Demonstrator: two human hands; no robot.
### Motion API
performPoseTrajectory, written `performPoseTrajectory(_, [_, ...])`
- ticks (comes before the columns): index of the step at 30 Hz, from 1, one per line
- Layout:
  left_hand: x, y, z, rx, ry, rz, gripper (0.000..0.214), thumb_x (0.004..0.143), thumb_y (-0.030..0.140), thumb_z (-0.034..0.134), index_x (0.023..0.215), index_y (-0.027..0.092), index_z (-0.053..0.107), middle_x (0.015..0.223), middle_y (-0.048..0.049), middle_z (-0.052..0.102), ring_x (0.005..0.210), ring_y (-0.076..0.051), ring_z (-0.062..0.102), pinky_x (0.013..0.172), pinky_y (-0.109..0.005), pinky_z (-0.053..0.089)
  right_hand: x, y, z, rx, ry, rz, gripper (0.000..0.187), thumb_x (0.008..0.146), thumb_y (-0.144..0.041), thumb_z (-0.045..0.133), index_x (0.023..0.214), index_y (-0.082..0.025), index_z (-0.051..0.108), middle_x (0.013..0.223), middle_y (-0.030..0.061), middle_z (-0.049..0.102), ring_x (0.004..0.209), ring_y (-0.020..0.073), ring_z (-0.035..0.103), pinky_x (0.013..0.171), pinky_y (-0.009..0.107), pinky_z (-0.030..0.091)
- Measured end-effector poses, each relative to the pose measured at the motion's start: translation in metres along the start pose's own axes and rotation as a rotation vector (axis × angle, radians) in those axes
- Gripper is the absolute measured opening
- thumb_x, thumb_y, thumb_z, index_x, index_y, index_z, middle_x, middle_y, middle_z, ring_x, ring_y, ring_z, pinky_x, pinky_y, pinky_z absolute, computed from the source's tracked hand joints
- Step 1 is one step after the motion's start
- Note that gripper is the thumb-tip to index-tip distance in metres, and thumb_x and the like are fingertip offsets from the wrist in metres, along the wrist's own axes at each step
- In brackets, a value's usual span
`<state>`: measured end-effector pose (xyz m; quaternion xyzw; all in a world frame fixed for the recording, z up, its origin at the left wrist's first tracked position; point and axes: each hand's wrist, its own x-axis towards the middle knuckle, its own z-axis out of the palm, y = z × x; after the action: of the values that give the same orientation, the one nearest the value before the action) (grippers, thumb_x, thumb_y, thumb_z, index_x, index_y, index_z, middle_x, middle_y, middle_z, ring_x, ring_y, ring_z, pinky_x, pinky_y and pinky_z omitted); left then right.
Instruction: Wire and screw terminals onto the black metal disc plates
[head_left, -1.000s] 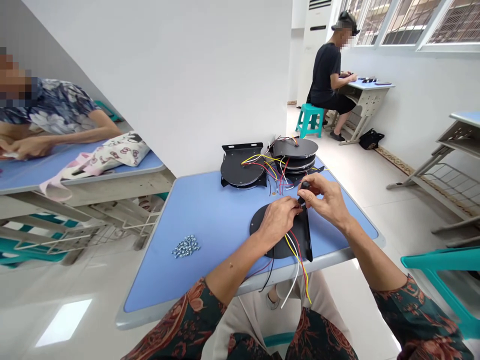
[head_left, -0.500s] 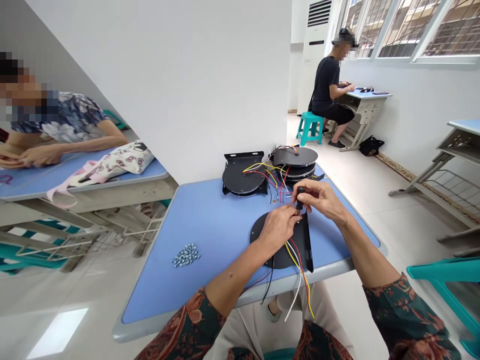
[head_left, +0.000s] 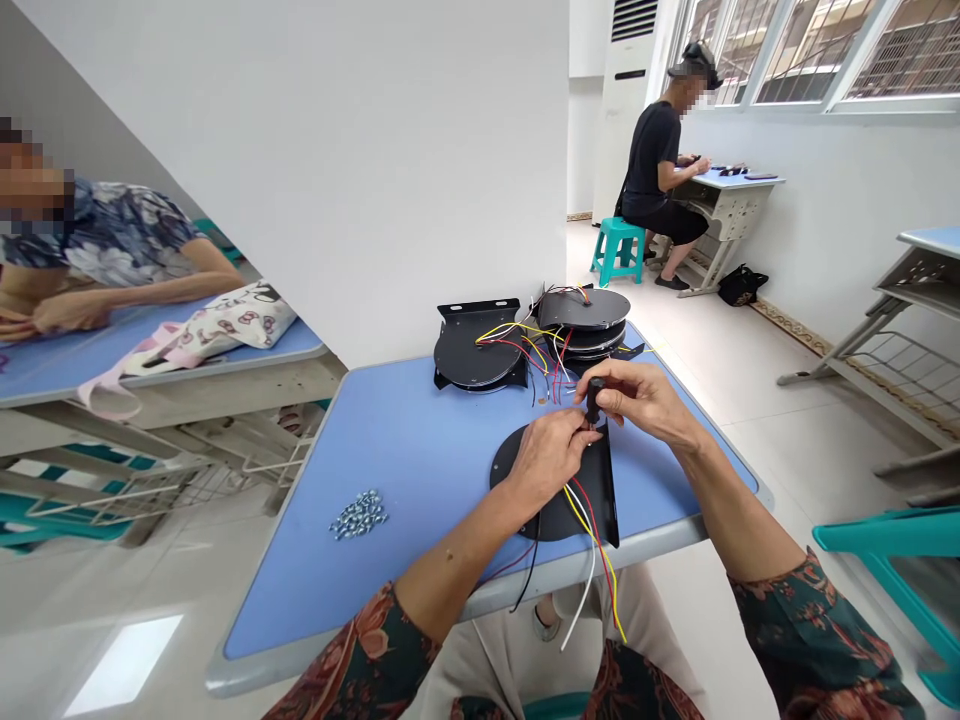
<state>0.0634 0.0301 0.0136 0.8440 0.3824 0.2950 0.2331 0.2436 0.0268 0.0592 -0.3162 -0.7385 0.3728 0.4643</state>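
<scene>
My right hand grips the black handle of a screwdriver, held upright over the far right part of a black metal plate. My left hand rests on that plate, its thumb and fingertips pinched together at the screwdriver's tip; what lies between them is too small to make out. The plate has a rounded left side and a raised straight flange on the right. Yellow, white, red and black wires come out of it and hang over the table's near edge.
A pile of small silver screws lies on the blue table, left of the plate. Similar black plates with wires stand at the back, some stacked. A person sits at the left, another by the windows.
The view has shifted slightly, so the table and plates appear a little further left. Both hands keep their places at the plate, and the screwdriver stays upright.
</scene>
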Motion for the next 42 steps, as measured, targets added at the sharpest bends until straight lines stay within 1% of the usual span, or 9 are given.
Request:
performPoseTrajectory(3, [0.0001,-0.0007,0.0009,-0.017,0.013,-0.014,0.01,0.092,0.017,0.067,0.083,0.019,0.068,0.087,-0.0028,0.076,0.082,-0.019,0.07,0.077,-0.03,0.051,0.0011,0.0023,0.002,-0.147,0.117,0.001,0.036,0.09,-0.053,0.07,0.089,-0.016,0.067,0.081,0.0019,0.066,0.061,0.0095,0.052,0.054,0.023,0.043])
performPoseTrajectory(6, [0.0002,-0.0014,0.0015,-0.039,0.021,-0.01,0.009,0.092,0.015,0.066,0.084,0.019,0.068,0.087,-0.0026,0.076,0.083,-0.02,0.07,0.078,-0.03,0.051,0.0016,0.0042,0.0059,-0.212,0.18,0.016,0.039,0.085,-0.054,0.076,0.083,-0.018,0.061,0.079,0.0,0.064,0.06,0.0088,0.047,0.055,0.024,0.041])
performPoseTrajectory(12, [-0.0011,-0.0016,0.0009,-0.029,0.004,0.017,0.015,0.094,0.013,0.063,0.08,0.019,0.066,0.086,-0.0025,0.076,0.081,-0.019,0.07,0.076,-0.029,0.05,-0.0011,0.0032,0.0021,0.07,0.054,-0.013,0.034,0.095,-0.05,0.064,0.11,-0.019,0.067,0.092,0.0032,0.071,0.053,0.0056,0.048,0.045,0.021,0.039])
performPoseTrajectory(14, [-0.0011,-0.0017,0.0011,-0.021,0.005,0.022,0.015,0.093,0.014,0.064,0.079,0.019,0.066,0.086,-0.0025,0.075,0.081,-0.019,0.07,0.075,-0.028,0.05,-0.0013,0.0028,0.0001,0.096,0.054,-0.02,0.032,0.095,-0.047,0.067,0.105,-0.017,0.067,0.088,0.0031,0.071,0.051,0.0052,0.047,0.043,0.021,0.037])
performPoseTrajectory(21, [0.001,-0.0019,0.0014,-0.122,0.022,-0.043,0.011,0.089,0.015,0.07,0.079,0.018,0.065,0.08,-0.0005,0.074,0.077,-0.017,0.069,0.073,-0.028,0.049,-0.0004,0.0016,0.0051,-0.056,0.209,0.006,0.036,0.081,-0.048,0.082,0.088,-0.017,0.064,0.078,-0.0006,0.065,0.053,0.0058,0.046,0.045,0.021,0.04])
performPoseTrajectory(28, [-0.0007,-0.0014,0.0002,-0.085,0.014,-0.017,0.015,0.092,0.016,0.065,0.078,0.019,0.067,0.08,-0.0006,0.074,0.076,-0.017,0.068,0.073,-0.028,0.05,-0.0009,-0.0003,0.0025,0.126,0.035,-0.02,0.033,0.095,-0.05,0.065,0.099,-0.017,0.068,0.085,0.0025,0.07,0.049,0.0048,0.045,0.043,0.021,0.037])
performPoseTrajectory(32, [0.0005,-0.0022,0.0023,-0.113,0.046,-0.036,0.008,0.09,0.018,0.07,0.083,0.019,0.067,0.082,-0.0007,0.074,0.075,-0.017,0.068,0.073,-0.028,0.051,0.0007,0.0019,0.0031,0.04,0.143,0.0,0.034,0.089,-0.05,0.073,0.096,-0.016,0.068,0.079,0.0013,0.069,0.05,0.0054,0.045,0.042,0.02,0.036])
performPoseTrajectory(36, [0.0013,-0.0015,0.0017,-0.116,0.04,-0.036,0.013,0.09,0.015,0.069,0.078,0.019,0.066,0.077,0.0,0.073,0.072,-0.016,0.067,0.071,-0.027,0.049,0.0004,0.0012,0.0038,-0.055,0.208,0.034,0.036,0.081,-0.048,0.082,0.09,-0.017,0.066,0.078,0.0007,0.068,0.052,0.006,0.046,0.043,0.02,0.038])
performPoseTrajectory(42, [0.0004,0.0003,-0.0007,-0.082,0.011,-0.022,0.019,0.091,0.014,0.067,0.073,0.018,0.065,0.078,-0.0006,0.073,0.07,-0.016,0.065,0.069,-0.027,0.047,-0.0015,-0.0014,-0.0022,0.113,-0.019,0.012,0.036,0.096,-0.051,0.063,0.103,-0.016,0.069,0.086,0.004,0.07,0.051,0.0057,0.048,0.044,0.021,0.039])
